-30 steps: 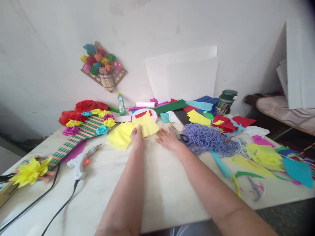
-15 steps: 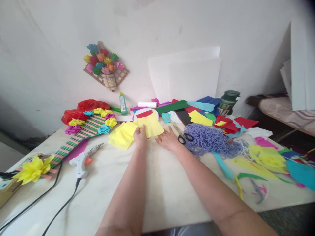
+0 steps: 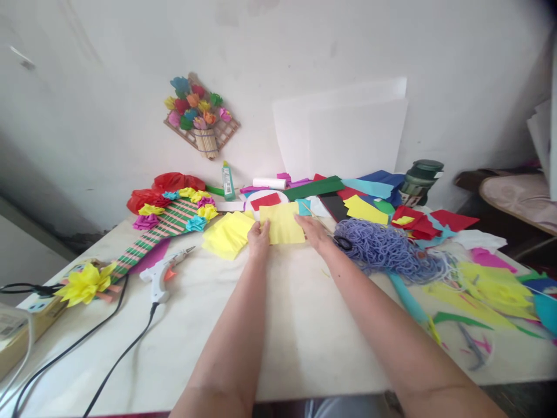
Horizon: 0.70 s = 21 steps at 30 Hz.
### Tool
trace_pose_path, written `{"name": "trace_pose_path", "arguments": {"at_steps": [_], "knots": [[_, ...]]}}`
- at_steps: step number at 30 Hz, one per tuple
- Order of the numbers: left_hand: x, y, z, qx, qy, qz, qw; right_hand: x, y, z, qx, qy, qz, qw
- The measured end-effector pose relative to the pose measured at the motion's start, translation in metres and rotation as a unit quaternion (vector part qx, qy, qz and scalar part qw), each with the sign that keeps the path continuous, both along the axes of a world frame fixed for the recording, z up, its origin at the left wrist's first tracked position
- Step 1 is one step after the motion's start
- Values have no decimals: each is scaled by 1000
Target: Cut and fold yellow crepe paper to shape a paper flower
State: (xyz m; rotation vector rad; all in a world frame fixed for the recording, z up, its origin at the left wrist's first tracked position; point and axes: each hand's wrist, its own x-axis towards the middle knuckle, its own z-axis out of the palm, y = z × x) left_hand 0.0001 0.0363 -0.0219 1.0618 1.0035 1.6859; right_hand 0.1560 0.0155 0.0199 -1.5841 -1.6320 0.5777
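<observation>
A yellow crepe-paper square [image 3: 282, 224], slanted moments ago, now sits straighter, seemingly better steadied, the left hand [image 3: 259, 237] pinching one edge, the right hand [image 3: 315, 234] at the opposite edge, its grip unclear.

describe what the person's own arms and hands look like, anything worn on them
The left hand and right hand are bare, with no gloves, and no ring can be made out. The left forearm and right forearm show no watch, bracelet or sleeve down to the picture's lower edge. The nails are too small to judge.
</observation>
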Motion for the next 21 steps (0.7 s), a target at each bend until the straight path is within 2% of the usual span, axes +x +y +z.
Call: {"name": "trace_pose_path", "arguments": {"at_steps": [2, 6, 8, 10, 12, 14, 17, 19, 21], "knots": [[0, -1, 1, -3, -10, -9, 1000, -5, 4, -2, -18, 4, 4, 1000], [2, -6, 5, -14, 7, -10, 1000, -14, 8, -14, -48, 1, -50, 998], [2, -11, 7, -29, 50, 13, 998, -19, 6, -20, -58, 69, -56, 994], [2, -18, 10, -48, 117, 71, 989, -24, 1, -26, -72, 154, -60, 984], [-2, -24, 14, -72, 196, 165, 964, -27, -4, -28, -72, 200, -68, 975], [-10, -28, 19, -81, 264, 225, 934, -28, -9, -29, -63, 232, -78, 968], [-29, -30, 28, -101, 329, 286, 894, -26, -12, -28, -63, 244, -62, 966], [-44, -27, 34, -104, 386, 323, 858, -24, -12, -28, -60, 224, -54, 971], [-59, -21, 37, -129, 440, 328, 826, -21, -11, -30, -48, 211, -48, 975]]}}
